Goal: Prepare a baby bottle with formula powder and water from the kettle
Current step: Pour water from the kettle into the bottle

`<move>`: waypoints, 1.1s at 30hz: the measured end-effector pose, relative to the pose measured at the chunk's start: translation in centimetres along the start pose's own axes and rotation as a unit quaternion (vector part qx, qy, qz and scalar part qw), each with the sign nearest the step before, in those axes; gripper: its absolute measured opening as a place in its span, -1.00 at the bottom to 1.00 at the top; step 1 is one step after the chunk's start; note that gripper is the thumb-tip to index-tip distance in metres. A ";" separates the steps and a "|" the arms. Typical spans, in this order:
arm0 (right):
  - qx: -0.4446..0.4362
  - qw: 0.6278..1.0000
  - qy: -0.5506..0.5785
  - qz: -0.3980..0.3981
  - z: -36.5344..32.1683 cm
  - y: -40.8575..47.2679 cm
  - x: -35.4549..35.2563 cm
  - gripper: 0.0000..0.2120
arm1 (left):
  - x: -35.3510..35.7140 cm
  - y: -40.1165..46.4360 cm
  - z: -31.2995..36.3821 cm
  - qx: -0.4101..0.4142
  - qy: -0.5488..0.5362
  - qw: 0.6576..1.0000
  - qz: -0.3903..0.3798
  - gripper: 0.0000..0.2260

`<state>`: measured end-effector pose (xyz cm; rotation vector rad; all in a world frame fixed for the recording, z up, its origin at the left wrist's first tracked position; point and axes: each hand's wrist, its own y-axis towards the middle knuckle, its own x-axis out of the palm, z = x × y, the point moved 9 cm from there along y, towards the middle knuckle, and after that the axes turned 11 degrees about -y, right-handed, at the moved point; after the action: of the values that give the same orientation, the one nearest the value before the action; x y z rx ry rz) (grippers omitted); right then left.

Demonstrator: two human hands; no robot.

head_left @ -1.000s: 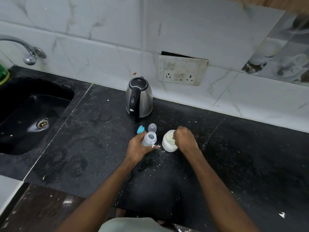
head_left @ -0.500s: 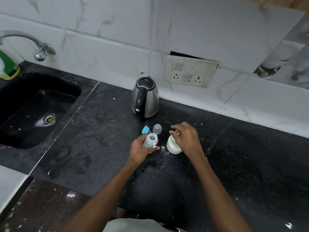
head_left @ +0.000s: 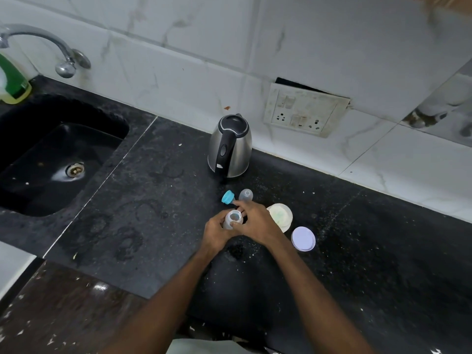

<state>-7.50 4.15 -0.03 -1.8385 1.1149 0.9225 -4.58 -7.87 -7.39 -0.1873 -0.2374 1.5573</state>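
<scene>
My left hand grips a small clear baby bottle that stands open-mouthed on the black counter. My right hand is against the bottle's right side, with the thumb at its rim and the fingers curled over the far side; whether they hold anything is hidden. To the right stands the open white formula jar, with its lilac lid lying flat beside it. A blue nipple ring and a clear cap lie just behind the bottle. The steel kettle stands by the wall, lid closed.
A black sink with a tap and a green soap bottle is at the left. A wall socket plate is behind the kettle. Spilled powder specks dot the counter around the jar. The counter's front edge runs near my arms.
My right hand has left the formula jar and moved left onto the bottle's mouth. The jar's opening and its lilac lid now show. My left hand keeps hold of the bottle.
</scene>
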 end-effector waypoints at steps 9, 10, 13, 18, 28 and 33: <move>-0.008 0.999 -0.034 0.017 0.2 0.0 0.8 -0.32 | -1.4 0.6 -2.6 -0.039 0.078 0.996 -0.014 0.05; -0.007 0.999 -0.028 0.019 0.3 0.0 0.9 -0.31 | -1.9 0.3 -2.3 -0.042 0.086 0.995 -0.009 0.04; -0.009 0.999 -0.003 0.048 0.4 -0.3 0.5 -0.31 | -3.7 -0.3 -1.4 -0.034 0.103 0.994 -0.003 -0.06; -0.007 0.986 -0.001 0.165 0.2 -0.4 -2.3 -0.45 | -7.7 -0.7 1.7 0.017 0.154 0.986 0.059 -0.51; -0.026 0.973 0.033 0.225 -4.0 4.3 -4.2 -0.63 | -12.2 0.9 4.7 0.022 0.249 0.960 0.126 -0.61; 0.063 0.948 0.156 0.269 -4.5 7.6 -4.5 -0.77 | -13.6 3.2 2.7 -0.109 0.346 0.927 0.095 -0.64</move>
<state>-15.21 -0.64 3.92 -1.6347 1.8920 0.8405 -8.30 -21.57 -6.11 -0.9370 0.1743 1.5560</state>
